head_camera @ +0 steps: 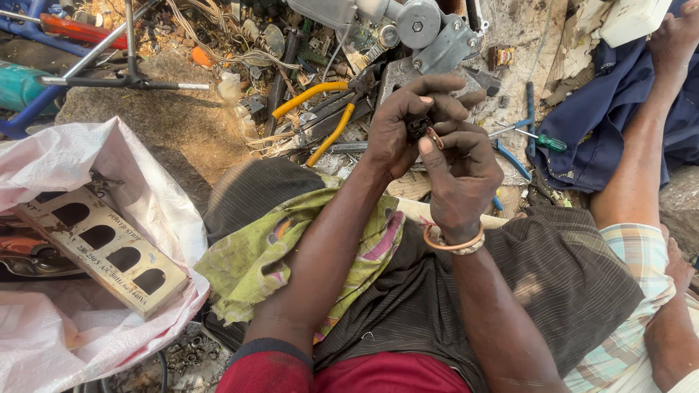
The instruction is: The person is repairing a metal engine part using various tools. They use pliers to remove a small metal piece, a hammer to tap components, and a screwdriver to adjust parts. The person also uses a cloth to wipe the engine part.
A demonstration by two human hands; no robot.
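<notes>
Head view looks straight down over my lap, and both of my hands meet above the knees on one small dark part [417,126]. My left hand [408,127] is curled tight around that part, fingers wrapped over its top and thumb pressing from the side. My right hand [459,175] pinches a thin copper-coloured wire loop [435,138] against it, thumb and forefinger closed narrow, the other fingers folded in. I judge the main risk is the part slipping out of the pinch: it is tiny, mostly hidden by my fingers, and would drop into the clutter of scrap, wires and tools on the ground ahead, where it would be hard to find. The wire could also kink or snap if the pinch twists too hard. Both forearms come up from below and converge, wrists bent inward, a bangle [455,244] on the right wrist. Yellow-handled pliers [324,116] lie just beyond the hands, a green-handled screwdriver [542,140] to the right.
</notes>
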